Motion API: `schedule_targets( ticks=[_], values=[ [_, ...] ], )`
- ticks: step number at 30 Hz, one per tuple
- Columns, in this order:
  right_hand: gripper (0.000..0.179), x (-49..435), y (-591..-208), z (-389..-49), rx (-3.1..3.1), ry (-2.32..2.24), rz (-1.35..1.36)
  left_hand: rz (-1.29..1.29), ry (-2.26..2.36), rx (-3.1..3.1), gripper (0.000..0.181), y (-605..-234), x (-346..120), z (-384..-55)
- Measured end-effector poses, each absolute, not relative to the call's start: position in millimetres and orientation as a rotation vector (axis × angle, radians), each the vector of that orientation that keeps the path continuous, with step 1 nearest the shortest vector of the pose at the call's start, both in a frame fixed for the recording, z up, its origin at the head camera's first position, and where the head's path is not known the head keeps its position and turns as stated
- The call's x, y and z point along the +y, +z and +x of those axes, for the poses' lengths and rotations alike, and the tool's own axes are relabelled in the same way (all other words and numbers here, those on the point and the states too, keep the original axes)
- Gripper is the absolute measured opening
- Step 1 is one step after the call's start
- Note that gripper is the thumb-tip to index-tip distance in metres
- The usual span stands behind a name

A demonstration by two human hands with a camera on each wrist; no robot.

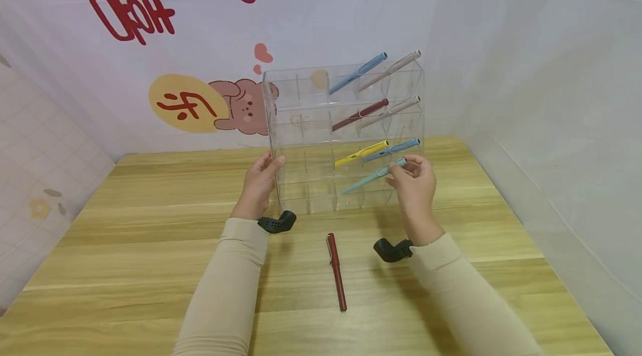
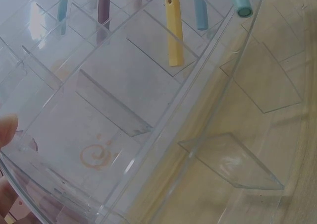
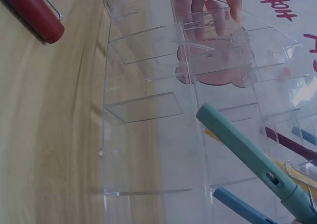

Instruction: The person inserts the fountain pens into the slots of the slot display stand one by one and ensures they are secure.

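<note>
My left hand [image 1: 259, 183] grips the left side of a clear acrylic pen rack [image 1: 301, 145], thumb on the front edge. At the rack's lower right, my right hand [image 1: 415, 183] pinches a teal pen [image 1: 368, 181] near its capped end. That pen slants with its tail [image 3: 213, 116] down to the left, by the lowest row; whether the tail is inside a compartment I cannot tell. Above it, a yellow pen [image 1: 362, 154] and a blue pen [image 1: 396, 149] lean in the third row. A dark red pen [image 1: 336, 272] lies on the table before the rack.
Higher up the rack lean a maroon pen [image 1: 360, 115], two greyish pens, one in the top row [image 1: 389, 71], and another blue pen [image 1: 358, 73]. Behind stands a white printed curtain [image 1: 351, 10]. The wooden table [image 1: 150, 244] extends to both sides.
</note>
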State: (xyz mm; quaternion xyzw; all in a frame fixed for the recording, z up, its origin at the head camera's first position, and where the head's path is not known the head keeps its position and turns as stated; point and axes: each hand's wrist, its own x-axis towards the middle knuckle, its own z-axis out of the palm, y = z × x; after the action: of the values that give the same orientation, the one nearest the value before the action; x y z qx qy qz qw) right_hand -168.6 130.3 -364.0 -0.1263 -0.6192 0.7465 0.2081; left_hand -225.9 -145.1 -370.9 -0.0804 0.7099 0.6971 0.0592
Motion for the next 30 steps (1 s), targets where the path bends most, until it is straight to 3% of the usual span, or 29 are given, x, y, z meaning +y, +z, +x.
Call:
schedule_targets(
  ticks=[30],
  values=[
    [0.021,104,-396,-176,-1.655,2.027,-0.351,-0.253,2.102,2.153,0.065,-371,-146,-226]
  ],
)
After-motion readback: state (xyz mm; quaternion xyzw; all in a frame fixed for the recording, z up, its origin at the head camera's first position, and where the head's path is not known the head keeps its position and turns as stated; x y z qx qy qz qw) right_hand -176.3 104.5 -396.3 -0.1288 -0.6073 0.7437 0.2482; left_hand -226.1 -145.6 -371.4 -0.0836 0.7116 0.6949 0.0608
